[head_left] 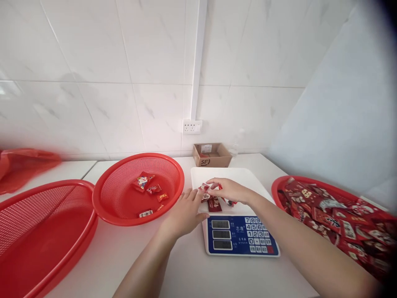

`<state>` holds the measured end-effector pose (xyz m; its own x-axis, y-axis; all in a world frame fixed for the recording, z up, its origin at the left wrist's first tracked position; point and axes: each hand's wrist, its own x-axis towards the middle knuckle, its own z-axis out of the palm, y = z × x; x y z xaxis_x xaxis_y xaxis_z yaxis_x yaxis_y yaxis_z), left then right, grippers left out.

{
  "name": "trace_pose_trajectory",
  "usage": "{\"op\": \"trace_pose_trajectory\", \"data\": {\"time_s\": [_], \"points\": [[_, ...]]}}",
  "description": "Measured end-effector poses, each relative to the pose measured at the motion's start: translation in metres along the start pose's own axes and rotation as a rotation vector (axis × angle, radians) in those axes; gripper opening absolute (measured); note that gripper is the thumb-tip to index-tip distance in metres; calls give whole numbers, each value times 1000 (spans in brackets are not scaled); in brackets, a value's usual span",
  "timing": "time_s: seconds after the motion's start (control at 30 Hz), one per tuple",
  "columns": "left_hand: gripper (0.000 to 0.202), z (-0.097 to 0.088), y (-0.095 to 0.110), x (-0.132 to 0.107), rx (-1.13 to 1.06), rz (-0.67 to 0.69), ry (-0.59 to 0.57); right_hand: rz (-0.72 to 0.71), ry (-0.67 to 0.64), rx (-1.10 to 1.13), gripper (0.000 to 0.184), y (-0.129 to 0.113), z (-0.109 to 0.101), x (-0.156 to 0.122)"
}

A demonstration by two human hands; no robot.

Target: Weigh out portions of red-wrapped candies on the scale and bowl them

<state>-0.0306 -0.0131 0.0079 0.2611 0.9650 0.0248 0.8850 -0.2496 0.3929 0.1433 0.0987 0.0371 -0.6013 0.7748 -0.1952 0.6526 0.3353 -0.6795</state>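
Note:
Several small red snack packets [214, 204] lie on the white pan of a digital scale [242, 174], between my hands. My left hand [185, 213] is at the pan's left edge with its fingers stretched out and holding nothing, the tips close beside the packets. Over the pan, my right hand [229, 189] has its fingers bent and pinched at a small red packet [204, 188]. Partly under that hand is another packet [230, 203] with dark and red printing. The scale's blue keypad panel [240, 235] faces me, and its displays look dark.
A round red plastic basket [105, 182] with a few packets stands left of the scale. Nearer is a larger red basket [83, 231]. On the right, a red basket [277, 194] is heaped with packets. A small cardboard box [217, 161] and a wall socket [192, 127] are behind.

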Motion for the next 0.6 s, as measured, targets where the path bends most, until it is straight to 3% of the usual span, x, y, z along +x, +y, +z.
{"op": "trace_pose_trajectory", "data": {"time_s": [0.13, 0.3, 0.6], "points": [[64, 3, -2, 3, 19, 30, -29, 86, 88, 21, 38, 5, -6, -4], [60, 2, -3, 3, 14, 37, -52, 29, 228, 205, 44, 26, -7, -11], [56, 0, -1, 1, 10, 38, -59, 110, 511, -110, 54, 84, -11, -21]]}}
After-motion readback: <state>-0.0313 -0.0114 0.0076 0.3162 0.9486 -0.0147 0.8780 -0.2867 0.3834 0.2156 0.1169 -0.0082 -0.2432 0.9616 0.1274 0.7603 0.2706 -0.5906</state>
